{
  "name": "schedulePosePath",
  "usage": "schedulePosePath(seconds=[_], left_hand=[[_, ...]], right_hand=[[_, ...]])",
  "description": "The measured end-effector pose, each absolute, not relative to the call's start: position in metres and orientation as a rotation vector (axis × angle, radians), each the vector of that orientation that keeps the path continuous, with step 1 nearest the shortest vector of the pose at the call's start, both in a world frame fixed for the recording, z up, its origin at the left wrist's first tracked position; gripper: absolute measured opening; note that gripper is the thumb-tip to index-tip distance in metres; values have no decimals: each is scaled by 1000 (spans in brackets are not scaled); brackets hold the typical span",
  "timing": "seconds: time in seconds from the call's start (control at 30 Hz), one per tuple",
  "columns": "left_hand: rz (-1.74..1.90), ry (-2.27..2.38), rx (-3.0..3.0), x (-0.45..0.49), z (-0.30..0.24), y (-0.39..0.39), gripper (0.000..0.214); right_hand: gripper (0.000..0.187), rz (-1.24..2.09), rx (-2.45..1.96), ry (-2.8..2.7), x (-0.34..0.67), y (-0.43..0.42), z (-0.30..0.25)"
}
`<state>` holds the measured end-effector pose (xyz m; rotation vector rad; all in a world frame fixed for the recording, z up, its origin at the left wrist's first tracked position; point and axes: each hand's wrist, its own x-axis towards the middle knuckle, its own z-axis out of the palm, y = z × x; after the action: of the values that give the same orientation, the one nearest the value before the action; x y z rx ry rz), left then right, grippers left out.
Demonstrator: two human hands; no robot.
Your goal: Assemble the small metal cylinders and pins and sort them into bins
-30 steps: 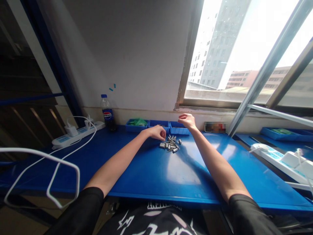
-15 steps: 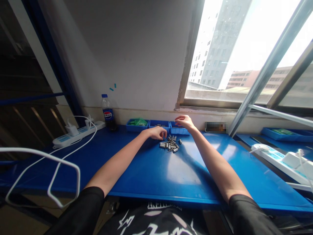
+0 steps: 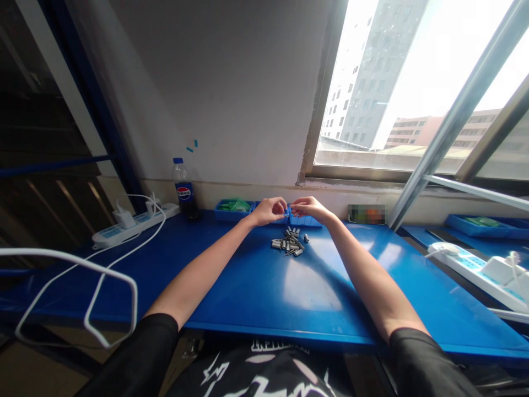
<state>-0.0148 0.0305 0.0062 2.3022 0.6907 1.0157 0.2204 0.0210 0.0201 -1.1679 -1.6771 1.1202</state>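
My left hand (image 3: 268, 212) and my right hand (image 3: 309, 207) are raised close together in front of the blue bins, fingertips almost meeting. The left fingers are pinched on a small metal part (image 3: 286, 214), most of it hidden. Thumb and fingers of the right hand are also pressed together, but what they hold is too small to make out. Below the hands, a loose pile of small silvery metal cylinders (image 3: 289, 242) lies on the blue table (image 3: 256, 292). One cylinder (image 3: 306, 238) sits slightly apart at the pile's right.
Along the wall stand a blue bin (image 3: 225, 215) with green bags and another blue bin (image 3: 306, 221) behind my hands. A cola bottle (image 3: 185, 193) is at the back left. Power strips (image 3: 136, 226) with white cables (image 3: 134, 286) lie left, and another power strip (image 3: 467, 270) right.
My left hand has risen from the pile and moved right, up to the right hand. The right hand has shifted slightly and stays above the bin.
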Motion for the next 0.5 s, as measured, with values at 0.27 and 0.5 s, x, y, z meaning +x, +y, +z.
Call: schedulePosePath(seconds=[0.27,0.5], left_hand=[[1244,696,2174,-14,7,33,27],[1217,719,2160,-13,6,33,30]], right_hand=[[36,1395,-985,-1752,220,11,25],[35,1412,-955,-1714,215,13,21]])
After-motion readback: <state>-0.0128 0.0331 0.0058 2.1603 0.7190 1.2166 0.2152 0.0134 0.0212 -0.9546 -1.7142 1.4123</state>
